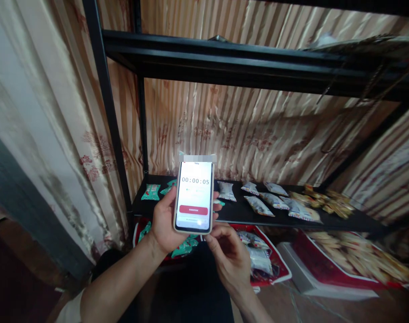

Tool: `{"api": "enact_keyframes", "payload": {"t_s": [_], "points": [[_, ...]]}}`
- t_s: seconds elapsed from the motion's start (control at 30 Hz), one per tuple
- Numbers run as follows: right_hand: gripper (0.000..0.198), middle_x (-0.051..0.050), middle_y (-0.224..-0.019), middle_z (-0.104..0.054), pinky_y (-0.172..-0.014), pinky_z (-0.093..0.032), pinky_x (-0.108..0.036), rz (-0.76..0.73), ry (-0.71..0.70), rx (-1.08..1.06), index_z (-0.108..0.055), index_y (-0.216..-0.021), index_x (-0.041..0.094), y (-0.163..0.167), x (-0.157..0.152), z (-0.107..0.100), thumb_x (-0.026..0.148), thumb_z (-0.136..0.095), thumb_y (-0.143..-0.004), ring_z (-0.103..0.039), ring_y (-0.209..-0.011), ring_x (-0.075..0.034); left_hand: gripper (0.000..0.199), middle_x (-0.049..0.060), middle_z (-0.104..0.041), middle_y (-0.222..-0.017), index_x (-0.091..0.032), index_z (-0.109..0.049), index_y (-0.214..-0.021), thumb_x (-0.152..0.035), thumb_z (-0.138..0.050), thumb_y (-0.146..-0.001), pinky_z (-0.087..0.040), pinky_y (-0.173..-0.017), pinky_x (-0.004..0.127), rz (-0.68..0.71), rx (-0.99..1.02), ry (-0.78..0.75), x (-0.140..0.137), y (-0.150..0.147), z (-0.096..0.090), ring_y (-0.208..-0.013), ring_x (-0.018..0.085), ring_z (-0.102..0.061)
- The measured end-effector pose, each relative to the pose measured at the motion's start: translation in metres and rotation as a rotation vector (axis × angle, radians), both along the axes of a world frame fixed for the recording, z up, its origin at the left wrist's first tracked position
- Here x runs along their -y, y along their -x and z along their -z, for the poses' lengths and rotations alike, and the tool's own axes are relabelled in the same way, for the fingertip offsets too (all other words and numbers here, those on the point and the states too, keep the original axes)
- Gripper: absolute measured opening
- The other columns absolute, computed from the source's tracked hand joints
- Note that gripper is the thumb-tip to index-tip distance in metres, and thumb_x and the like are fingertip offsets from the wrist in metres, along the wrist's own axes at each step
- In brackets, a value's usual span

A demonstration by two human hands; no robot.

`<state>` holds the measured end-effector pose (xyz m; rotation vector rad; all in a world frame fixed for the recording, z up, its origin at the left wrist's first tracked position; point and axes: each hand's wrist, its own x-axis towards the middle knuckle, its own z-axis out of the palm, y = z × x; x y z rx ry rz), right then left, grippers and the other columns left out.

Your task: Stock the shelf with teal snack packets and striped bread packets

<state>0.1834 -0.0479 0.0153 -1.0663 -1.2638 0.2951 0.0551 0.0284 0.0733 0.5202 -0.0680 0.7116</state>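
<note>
The left hand [164, 224] holds the phone [193, 195] between thumb and wrapped fingertips; the right hand [234, 256] curls at its lower corner, whether gripping I cannot tell.

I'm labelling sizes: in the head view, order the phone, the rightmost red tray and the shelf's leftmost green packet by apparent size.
Rightmost red tray, largest
Phone
Leftmost green packet, smallest
</note>
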Motion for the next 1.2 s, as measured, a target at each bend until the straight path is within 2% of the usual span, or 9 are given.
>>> {"api": "enact_keyframes", "payload": {"t_s": [0.2, 0.57, 0.8, 1.2], "points": [[0.011, -0.003, -0.075, -0.061, -0.058, -0.048, -0.023, -0.015, 0.018, 0.011, -0.058, -0.073, 0.020, -0.003, -0.006, 0.003, 0.026, -0.064, -0.079, -0.058, -0.069, -0.014, 0.066, 0.019, -0.055, -0.128, -0.010, -0.038, -0.138, -0.053, -0.035, -0.088, -0.033, -0.100, 0.053, 0.010, 0.019, -0.021, -0.006, -0.001, 0.003, -0.112, 0.035, -0.056], [0.012, -0.001, -0.072, -0.059, -0.061, -0.046, -0.026, -0.121, 0.007, 0.055, -0.057, -0.072, 0.021, 0.003, -0.030, -0.008, 0.027, -0.064, -0.080, -0.058, -0.070, -0.015, 0.068, 0.020, -0.059, -0.122, -0.006, -0.037, -0.137, -0.055, -0.028, -0.090, -0.034, -0.100, 0.049, -0.094, 0.012, -0.063, -0.014, 0.012, -0.007, -0.109, 0.033, -0.058], [0.009, -0.001, -0.075, -0.059, -0.061, -0.045, -0.025, -0.182, -0.041, 0.033, -0.058, -0.074, 0.021, 0.007, -0.039, -0.008, 0.025, -0.064, -0.080, -0.056, -0.066, -0.013, 0.067, 0.019, -0.059, -0.124, -0.009, -0.036, -0.139, -0.055, -0.032, -0.089, -0.034, -0.100, 0.049, -0.135, 0.026, -0.105, -0.013, 0.020, -0.013, -0.111, 0.033, -0.057], [0.011, -0.002, -0.073, -0.059, -0.057, -0.045, -0.024, -0.170, -0.064, 0.066, -0.058, -0.072, 0.020, 0.003, -0.043, -0.005, 0.025, -0.064, -0.079, -0.054, -0.065, -0.014, 0.064, 0.019, -0.060, -0.122, -0.007, -0.050, -0.128, -0.055, -0.036, -0.087, -0.032, -0.101, 0.049, -0.136, 0.035, -0.158, -0.013, 0.018, -0.014, -0.113, 0.034, -0.055]]}}
